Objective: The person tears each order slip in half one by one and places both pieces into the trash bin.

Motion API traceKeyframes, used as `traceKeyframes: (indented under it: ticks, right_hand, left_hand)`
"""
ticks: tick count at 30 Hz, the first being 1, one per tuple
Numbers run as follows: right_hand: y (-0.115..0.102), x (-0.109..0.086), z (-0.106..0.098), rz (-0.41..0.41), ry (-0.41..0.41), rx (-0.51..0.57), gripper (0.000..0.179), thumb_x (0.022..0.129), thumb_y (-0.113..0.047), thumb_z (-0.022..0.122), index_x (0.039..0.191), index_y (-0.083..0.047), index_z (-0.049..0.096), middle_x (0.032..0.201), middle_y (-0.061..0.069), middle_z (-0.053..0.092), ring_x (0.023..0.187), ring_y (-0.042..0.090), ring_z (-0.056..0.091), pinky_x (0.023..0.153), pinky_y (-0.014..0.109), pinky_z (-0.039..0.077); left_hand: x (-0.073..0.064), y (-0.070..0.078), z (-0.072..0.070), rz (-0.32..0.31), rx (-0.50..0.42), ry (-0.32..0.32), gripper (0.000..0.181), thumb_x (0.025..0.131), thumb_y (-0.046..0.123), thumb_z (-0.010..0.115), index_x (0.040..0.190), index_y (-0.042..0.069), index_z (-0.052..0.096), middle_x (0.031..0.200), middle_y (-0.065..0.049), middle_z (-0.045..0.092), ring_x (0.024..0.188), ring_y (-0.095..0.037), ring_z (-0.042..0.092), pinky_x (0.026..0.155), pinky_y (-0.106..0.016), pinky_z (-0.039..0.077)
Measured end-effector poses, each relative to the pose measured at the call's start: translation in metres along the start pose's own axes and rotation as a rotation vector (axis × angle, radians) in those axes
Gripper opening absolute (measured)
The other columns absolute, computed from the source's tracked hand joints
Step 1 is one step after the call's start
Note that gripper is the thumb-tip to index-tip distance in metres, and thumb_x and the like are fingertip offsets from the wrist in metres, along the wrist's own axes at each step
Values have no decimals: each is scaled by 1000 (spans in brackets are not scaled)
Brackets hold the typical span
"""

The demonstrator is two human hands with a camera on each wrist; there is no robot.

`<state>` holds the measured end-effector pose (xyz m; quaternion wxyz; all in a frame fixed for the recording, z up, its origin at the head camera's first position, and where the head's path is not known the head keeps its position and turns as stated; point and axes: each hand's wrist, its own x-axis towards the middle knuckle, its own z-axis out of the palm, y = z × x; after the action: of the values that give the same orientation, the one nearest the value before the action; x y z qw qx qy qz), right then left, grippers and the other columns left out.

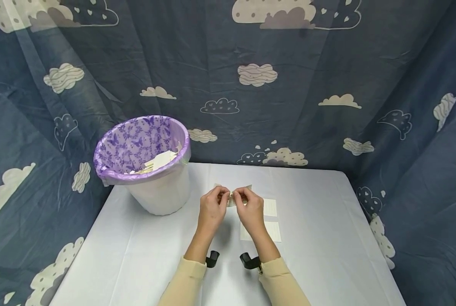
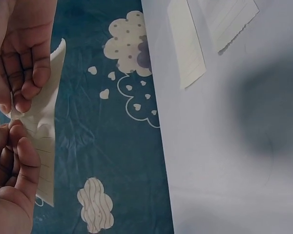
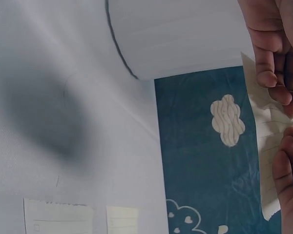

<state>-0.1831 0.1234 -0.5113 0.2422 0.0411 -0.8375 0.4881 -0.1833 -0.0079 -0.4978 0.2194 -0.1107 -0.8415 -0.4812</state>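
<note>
Both hands meet above the middle of the table, pinching a lined sheet of paper (image 2: pixel 47 109) between thumbs and fingertips. My left hand (image 1: pixel 211 208) grips it close beside my right hand (image 1: pixel 252 209), with the fingertips nearly touching. The paper is creased where they pinch it; in the right wrist view its lined part (image 3: pixel 267 165) hangs beyond the fingers. On the table near the right hand lie two pale lined paper pieces, a farther piece (image 1: pixel 270 208) and a nearer piece (image 1: pixel 273 231). One piece (image 2: pixel 237 22) has a ragged edge in the left wrist view.
A white bin (image 1: pixel 161 193) with a purple butterfly-patterned liner (image 1: pixel 136 138) stands at the table's back left, with paper scraps (image 1: pixel 161 160) inside. A dark cloud-print curtain (image 1: pixel 212 55) hangs behind the white table (image 1: pixel 320 238). Black wrist mounts (image 1: pixel 249 260) jut inward from both wrists.
</note>
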Motion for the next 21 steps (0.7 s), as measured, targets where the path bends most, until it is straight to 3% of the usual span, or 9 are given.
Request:
traceKeyframes:
  ticks: [21]
  right_hand:
    - [-6,-1,-7,-13,21,28,11,100,-7,72,91,-2,76,83,10,78,73,21,71,69,23,59]
  left_hand:
    - [2,-1,-10,29,-1,38,6,98,7,75,93,4,74,83,-9,76,71,-20,71,63,-26,59]
